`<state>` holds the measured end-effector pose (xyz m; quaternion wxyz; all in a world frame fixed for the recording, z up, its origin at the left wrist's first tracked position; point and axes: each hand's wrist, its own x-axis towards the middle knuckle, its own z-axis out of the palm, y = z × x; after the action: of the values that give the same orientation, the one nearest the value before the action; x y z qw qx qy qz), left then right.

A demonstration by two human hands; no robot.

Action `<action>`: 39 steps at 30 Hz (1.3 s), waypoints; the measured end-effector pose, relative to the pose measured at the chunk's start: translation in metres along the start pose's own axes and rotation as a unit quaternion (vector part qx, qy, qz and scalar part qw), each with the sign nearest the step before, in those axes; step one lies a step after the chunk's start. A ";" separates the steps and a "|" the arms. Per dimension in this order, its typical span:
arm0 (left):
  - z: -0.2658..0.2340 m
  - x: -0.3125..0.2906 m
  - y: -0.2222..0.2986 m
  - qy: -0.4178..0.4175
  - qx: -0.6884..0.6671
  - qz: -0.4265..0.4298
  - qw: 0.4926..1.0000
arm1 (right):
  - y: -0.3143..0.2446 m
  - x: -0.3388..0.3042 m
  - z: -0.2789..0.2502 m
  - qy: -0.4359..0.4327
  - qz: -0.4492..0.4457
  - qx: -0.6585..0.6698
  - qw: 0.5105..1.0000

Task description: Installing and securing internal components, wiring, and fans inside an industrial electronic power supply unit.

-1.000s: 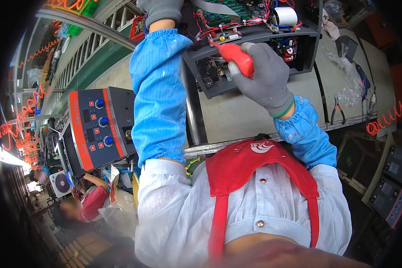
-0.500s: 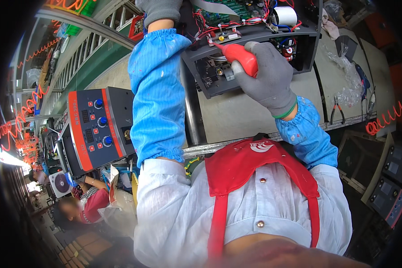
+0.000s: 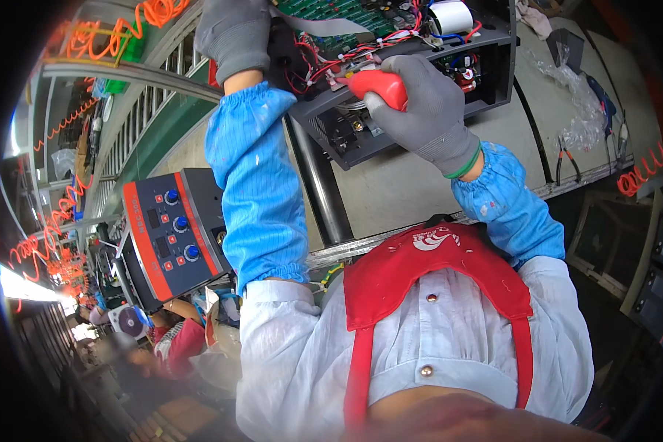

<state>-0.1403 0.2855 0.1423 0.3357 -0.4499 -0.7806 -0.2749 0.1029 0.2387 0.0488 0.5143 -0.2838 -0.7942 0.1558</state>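
Note:
In a grey glove, my right hand [image 3: 431,110] is closed round a red, rounded squeeze bottle [image 3: 381,87] with a tapering tip. The tip points left, at the wiring along the near edge of a dark grey machine case [image 3: 346,155]. Inside the open case are a green circuit board [image 3: 339,16], red wires [image 3: 401,38], a flat grey ribbon cable [image 3: 328,28] and a white cylindrical part [image 3: 451,18]. My left hand [image 3: 236,35], also gloved, is at the case's left side; its fingers run out of the frame at the top, so their grip is hidden.
A red-and-grey control panel unit [image 3: 171,232] with blue knobs stands left of my left arm. Pliers [image 3: 566,160] and clear plastic wrap [image 3: 583,121] lie on the bench at right. Orange coiled hoses [image 3: 652,163] hang at both sides. A person [image 3: 180,346] is at lower left.
The view has shifted, and the case sits slightly further left in it. My left hand has moved left and down in the picture. My right hand still holds the red bottle over the wiring.

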 end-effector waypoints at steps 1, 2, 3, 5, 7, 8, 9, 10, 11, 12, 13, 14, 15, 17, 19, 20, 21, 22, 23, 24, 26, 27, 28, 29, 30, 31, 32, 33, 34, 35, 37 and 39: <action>0.000 -0.001 -0.001 0.004 -0.007 0.007 1.000 | 0.001 0.000 -0.002 -0.001 0.008 0.004 1.000; 0.001 -0.003 -0.003 0.007 -0.013 0.012 1.000 | 0.002 0.000 -0.004 -0.002 0.010 0.002 1.000; 0.001 -0.003 -0.005 0.016 -0.013 0.031 0.999 | 0.002 -0.001 -0.006 -0.002 0.012 0.000 1.000; -0.003 -0.004 -0.006 -0.015 0.009 0.009 1.000 | 0.003 -0.002 -0.010 -0.001 0.013 0.000 1.000; -0.001 -0.001 -0.007 -0.037 0.046 -0.016 0.998 | 0.003 -0.002 -0.013 0.004 0.012 0.002 1.000; -0.003 -0.003 -0.004 -0.026 0.040 0.005 0.999 | 0.003 -0.002 -0.013 0.010 0.002 0.000 1.000; -0.007 -0.005 -0.003 -0.016 0.035 0.025 0.999 | 0.003 -0.002 -0.013 0.016 -0.007 -0.001 1.000; -0.009 -0.007 -0.001 -0.005 0.030 0.046 0.998 | 0.004 -0.002 -0.013 0.023 -0.016 -0.003 1.000; -0.009 -0.006 -0.002 0.002 0.034 0.042 0.999 | 0.004 -0.002 -0.011 0.030 -0.022 -0.008 0.999; -0.008 -0.007 -0.002 0.004 0.035 0.041 0.999 | 0.005 -0.002 -0.008 0.037 -0.028 -0.013 0.999; -0.009 -0.007 -0.002 0.005 0.036 0.040 0.999 | 0.005 -0.002 -0.006 0.043 -0.033 -0.017 0.998; -0.008 -0.007 -0.001 0.006 0.036 0.039 0.999 | 0.005 -0.002 -0.004 0.046 -0.036 -0.021 0.998; -0.008 -0.007 0.000 0.008 0.033 0.042 0.999 | 0.005 -0.001 -0.002 0.049 -0.039 -0.024 0.998; -0.010 -0.008 0.001 0.013 0.028 0.045 0.999 | 0.006 -0.002 -0.001 0.035 -0.040 -0.030 0.998; -0.012 -0.010 0.002 -0.011 0.018 0.016 1.000 | 0.005 -0.004 0.000 0.003 -0.036 -0.036 0.999; -0.013 -0.011 0.002 -0.022 0.013 -0.001 1.000 | 0.005 -0.004 0.001 -0.002 -0.037 -0.035 0.999; -0.013 -0.011 0.002 -0.019 0.010 0.003 1.000 | 0.005 -0.005 0.002 -0.006 -0.038 -0.034 0.999; -0.012 -0.011 0.002 -0.015 0.007 0.007 1.000 | 0.005 -0.005 0.004 -0.010 -0.039 -0.034 0.999; -0.011 -0.011 0.001 -0.011 0.005 0.009 1.000 | 0.004 -0.005 0.005 -0.005 -0.044 -0.034 0.998; -0.010 -0.010 -0.001 -0.010 0.017 0.007 1.000 | 0.004 -0.006 0.006 0.001 -0.050 -0.035 0.998; -0.007 -0.008 -0.004 -0.010 0.040 0.005 0.999 | 0.004 -0.006 0.008 0.009 -0.058 -0.038 0.998; -0.007 -0.009 -0.003 0.005 0.039 0.014 0.999 | 0.004 -0.006 0.009 0.011 -0.061 -0.039 0.997; -0.007 -0.009 -0.004 0.003 0.036 0.013 0.999 | 0.005 -0.006 0.010 0.013 -0.064 -0.041 0.997; -0.006 -0.009 -0.004 0.002 0.033 0.012 0.999 | 0.005 -0.006 0.010 0.012 -0.057 -0.037 0.998; -0.006 -0.009 -0.005 0.000 0.029 0.012 0.999 | 0.005 -0.005 0.009 0.011 -0.049 -0.034 0.998; -0.006 -0.010 -0.005 -0.001 0.029 0.012 0.999 | 0.004 -0.005 0.008 0.011 -0.042 -0.030 0.999; -0.006 -0.010 -0.006 -0.001 0.029 0.013 0.999 | 0.003 -0.005 0.005 0.010 -0.041 -0.023 0.999; -0.006 -0.010 -0.006 -0.001 0.029 0.015 0.999 | 0.002 -0.004 0.002 0.009 -0.041 -0.016 0.999; -0.005 -0.010 -0.006 -0.003 0.032 0.013 0.999 | 0.002 -0.004 0.000 0.008 -0.040 -0.009 0.999; -0.005 -0.010 -0.006 -0.005 0.034 0.011 0.999 | 0.003 -0.005 0.000 0.014 -0.040 -0.002 0.999; -0.006 -0.009 -0.007 -0.016 0.029 0.003 0.999 | 0.006 -0.007 0.000 0.027 -0.039 0.010 0.999; -0.007 -0.006 -0.006 -0.033 0.015 -0.010 0.999 | 0.008 -0.010 -0.001 0.024 -0.035 0.015 0.999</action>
<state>-0.1409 0.2744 0.1416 0.3143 -0.4460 -0.7994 -0.2515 0.1093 0.2388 0.0376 0.5428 -0.2513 -0.7885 0.1429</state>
